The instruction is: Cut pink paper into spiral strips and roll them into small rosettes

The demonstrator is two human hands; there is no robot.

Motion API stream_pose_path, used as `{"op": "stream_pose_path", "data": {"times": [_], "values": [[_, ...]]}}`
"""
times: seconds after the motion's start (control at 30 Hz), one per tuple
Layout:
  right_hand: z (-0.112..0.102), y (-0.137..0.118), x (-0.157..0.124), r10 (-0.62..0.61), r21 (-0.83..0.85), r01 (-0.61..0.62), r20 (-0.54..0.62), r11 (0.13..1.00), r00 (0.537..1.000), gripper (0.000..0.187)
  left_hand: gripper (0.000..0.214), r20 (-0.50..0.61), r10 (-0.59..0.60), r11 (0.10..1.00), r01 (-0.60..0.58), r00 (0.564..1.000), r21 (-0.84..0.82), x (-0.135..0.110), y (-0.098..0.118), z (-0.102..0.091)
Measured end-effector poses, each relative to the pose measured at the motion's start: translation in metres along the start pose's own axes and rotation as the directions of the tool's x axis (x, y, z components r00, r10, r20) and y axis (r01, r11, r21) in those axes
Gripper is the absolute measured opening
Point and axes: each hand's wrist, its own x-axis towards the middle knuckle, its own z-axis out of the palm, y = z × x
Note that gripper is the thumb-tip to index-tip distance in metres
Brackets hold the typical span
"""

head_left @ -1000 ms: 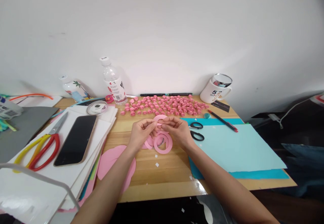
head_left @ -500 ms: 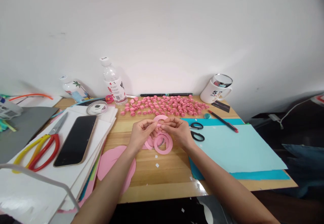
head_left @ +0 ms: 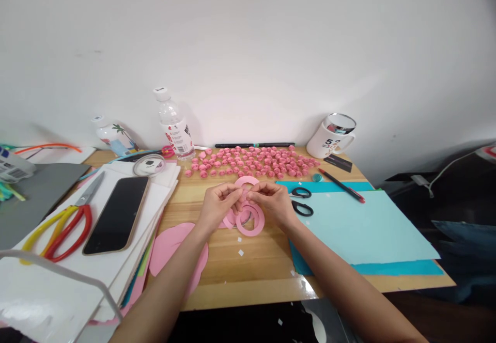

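Observation:
My left hand (head_left: 220, 204) and my right hand (head_left: 274, 202) meet above the middle of the table, fingertips pinched close together. Between them is a small pink paper piece (head_left: 244, 195), mostly covered by the fingers, so its exact shape is hard to make out. Just beneath lie pink paper rings (head_left: 251, 233), partly overlapping. Behind the hands spread many small pink rolled paper curls (head_left: 248, 162). Left of my left forearm, a pink scalloped paper cutout (head_left: 170, 250) rests on the wood, part of it under the arm.
Black-handled scissors (head_left: 302, 208) lie on light blue paper sheets (head_left: 360, 229) at right, near a pen (head_left: 341, 185) and a mug (head_left: 325, 139). To the left are a phone (head_left: 117, 216), red-and-yellow scissors (head_left: 73, 229) and paper stacks. A plastic bottle (head_left: 176, 131) stands by the wall.
My right fingertips have shifted slightly right, away from the left ones, and a little more of the pink paper piece shows between them. The rest looks unmoved.

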Motion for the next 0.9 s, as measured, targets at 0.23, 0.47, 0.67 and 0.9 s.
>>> {"op": "stream_pose_path", "data": {"times": [0.23,0.47,0.67,0.9], "values": [[-0.0050,0.0044,0.0026,0.095,0.075,-0.100,0.070,0.992,0.993,0.016,0.018,-0.053,-0.002,1.000,0.001,0.999,-0.017,-0.0002,0.0025,0.0006],[-0.0056,0.0052,0.0035,0.086,0.056,-0.090,0.073,0.994,0.994,0.015,0.019,-0.066,-0.015,1.000,0.014,0.998,-0.014,-0.0008,0.0039,0.0008],[-0.0051,0.0043,0.0030,0.100,0.052,-0.103,0.050,0.993,0.994,0.018,0.019,-0.044,-0.021,1.000,0.021,0.999,-0.019,-0.0002,0.0021,0.0006],[-0.0031,0.0009,0.0015,0.102,0.107,-0.107,0.053,0.989,0.993,0.018,0.020,-0.030,-0.029,1.000,0.029,0.999,-0.008,0.0003,0.0007,-0.0002]]}}
